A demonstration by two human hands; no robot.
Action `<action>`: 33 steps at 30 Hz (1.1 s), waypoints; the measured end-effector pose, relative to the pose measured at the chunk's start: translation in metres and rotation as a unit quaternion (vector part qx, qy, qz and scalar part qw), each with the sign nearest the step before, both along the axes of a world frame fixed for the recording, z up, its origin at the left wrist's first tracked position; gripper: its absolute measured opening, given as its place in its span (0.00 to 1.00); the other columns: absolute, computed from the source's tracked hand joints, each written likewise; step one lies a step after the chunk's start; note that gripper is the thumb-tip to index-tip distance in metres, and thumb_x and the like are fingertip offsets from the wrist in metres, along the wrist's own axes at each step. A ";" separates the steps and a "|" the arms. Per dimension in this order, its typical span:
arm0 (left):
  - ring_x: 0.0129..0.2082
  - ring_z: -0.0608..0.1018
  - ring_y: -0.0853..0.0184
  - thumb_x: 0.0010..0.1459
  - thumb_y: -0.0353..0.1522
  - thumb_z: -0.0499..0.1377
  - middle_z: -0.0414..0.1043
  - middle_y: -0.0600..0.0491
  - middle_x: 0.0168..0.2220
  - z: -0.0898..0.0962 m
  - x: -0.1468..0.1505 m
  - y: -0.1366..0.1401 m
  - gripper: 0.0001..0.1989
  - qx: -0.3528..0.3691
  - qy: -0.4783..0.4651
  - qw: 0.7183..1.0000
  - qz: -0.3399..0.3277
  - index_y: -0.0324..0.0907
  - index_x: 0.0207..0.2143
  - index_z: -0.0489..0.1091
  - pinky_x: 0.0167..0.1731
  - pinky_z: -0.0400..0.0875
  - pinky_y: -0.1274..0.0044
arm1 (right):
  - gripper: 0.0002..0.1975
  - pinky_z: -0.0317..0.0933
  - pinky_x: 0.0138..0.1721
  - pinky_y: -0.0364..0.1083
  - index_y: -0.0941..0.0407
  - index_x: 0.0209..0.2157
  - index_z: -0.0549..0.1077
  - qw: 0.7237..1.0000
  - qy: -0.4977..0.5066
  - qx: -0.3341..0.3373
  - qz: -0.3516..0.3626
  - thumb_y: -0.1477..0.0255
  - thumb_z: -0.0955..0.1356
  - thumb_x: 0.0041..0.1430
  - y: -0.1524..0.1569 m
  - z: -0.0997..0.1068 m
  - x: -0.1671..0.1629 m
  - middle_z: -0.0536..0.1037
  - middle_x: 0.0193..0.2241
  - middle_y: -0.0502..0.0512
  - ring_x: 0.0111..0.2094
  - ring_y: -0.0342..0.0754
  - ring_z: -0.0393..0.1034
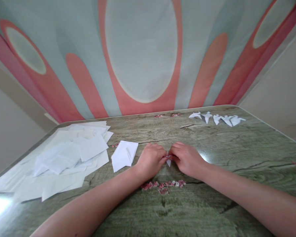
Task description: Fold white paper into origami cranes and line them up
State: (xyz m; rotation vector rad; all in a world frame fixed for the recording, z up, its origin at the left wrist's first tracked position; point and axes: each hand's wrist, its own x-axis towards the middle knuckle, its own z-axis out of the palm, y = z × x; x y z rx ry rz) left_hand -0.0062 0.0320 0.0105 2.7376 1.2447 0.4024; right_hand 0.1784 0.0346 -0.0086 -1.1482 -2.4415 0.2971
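A small folded piece of white paper [168, 162] stands between my two hands near the middle of the table, mostly covered by fingers. My left hand [151, 159] pinches it from the left, thumb and fingers closed. From the other side my right hand [186, 159] is closed on the same paper, its fingertips nearly meeting those of the left. Just left of my left hand lies a little pile of folded white paper [123, 156]. At the far right of the table several folded white paper birds [207, 117] sit in a row.
A large spread of loose white sheets [64, 161] covers the table's left side. Pink and white flower-like clusters [162, 185] show on the wood-grain tabletop [236, 148]. Behind the table's far edge rises a patterned coral and grey-blue backdrop [143, 49].
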 end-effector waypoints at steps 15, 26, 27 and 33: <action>0.32 0.73 0.65 0.62 0.36 0.55 0.72 0.53 0.28 0.000 -0.001 0.007 0.12 -0.015 0.010 1.000 -0.012 0.40 0.27 0.71 0.36 0.61 0.75 | 0.09 0.55 0.38 0.45 0.58 0.30 0.71 0.999 -0.024 0.023 -0.007 0.75 0.62 0.63 -0.004 -0.002 0.000 0.72 0.29 0.55 0.36 0.48 0.64; 0.33 0.73 0.67 0.57 0.31 0.60 0.72 0.54 0.28 -0.005 0.001 0.005 0.06 -0.080 -0.099 0.992 0.013 0.40 0.27 0.72 0.35 0.62 0.78 | 0.07 0.52 0.35 0.46 0.59 0.28 0.71 0.998 -0.066 0.008 -0.015 0.80 0.63 0.55 -0.005 0.006 0.001 0.72 0.29 0.56 0.35 0.49 0.64; 0.33 0.73 0.67 0.56 0.31 0.60 0.73 0.54 0.28 -0.005 0.001 0.006 0.05 -0.088 -0.106 0.990 0.019 0.41 0.27 0.72 0.35 0.62 0.78 | 0.06 0.52 0.35 0.46 0.59 0.28 0.71 0.998 -0.065 0.002 -0.016 0.80 0.63 0.56 -0.004 0.007 0.001 0.73 0.29 0.56 0.35 0.49 0.64; 0.32 0.72 0.67 0.57 0.30 0.59 0.73 0.54 0.27 0.000 0.002 0.006 0.06 -0.052 -0.074 0.996 -0.006 0.41 0.27 0.72 0.35 0.62 0.77 | 0.04 0.53 0.34 0.44 0.57 0.29 0.73 0.998 -0.046 -0.036 -0.020 0.76 0.66 0.56 0.004 0.007 0.004 0.75 0.29 0.54 0.35 0.48 0.67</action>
